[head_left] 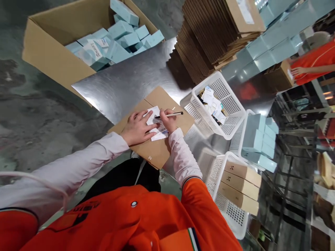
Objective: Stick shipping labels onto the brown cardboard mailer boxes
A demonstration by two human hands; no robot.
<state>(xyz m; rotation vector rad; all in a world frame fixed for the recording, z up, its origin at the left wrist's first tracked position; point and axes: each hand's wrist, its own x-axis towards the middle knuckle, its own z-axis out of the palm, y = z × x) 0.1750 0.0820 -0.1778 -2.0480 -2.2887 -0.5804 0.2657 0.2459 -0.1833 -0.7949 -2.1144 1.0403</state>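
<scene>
A white printed label (160, 135) lies on a flat brown cardboard piece (159, 153) at the edge of a metal table. My left hand (138, 128) rests flat on the label's left side, fingers spread. In my right hand (168, 120) is a pen (175, 114), its dark tip low over the label near my left fingers. Whether the tip touches the paper I cannot tell. Part of the label is hidden under both hands.
A large carton (49, 52) of light-blue boxes stands beyond the metal table (125, 85). Folded cardboard (201, 35) is stacked at the back. White baskets (227, 90) hold papers, blue boxes (258, 136) and brown boxes (240, 184) on the right. A co-worker's hand (298, 71) touches a carton.
</scene>
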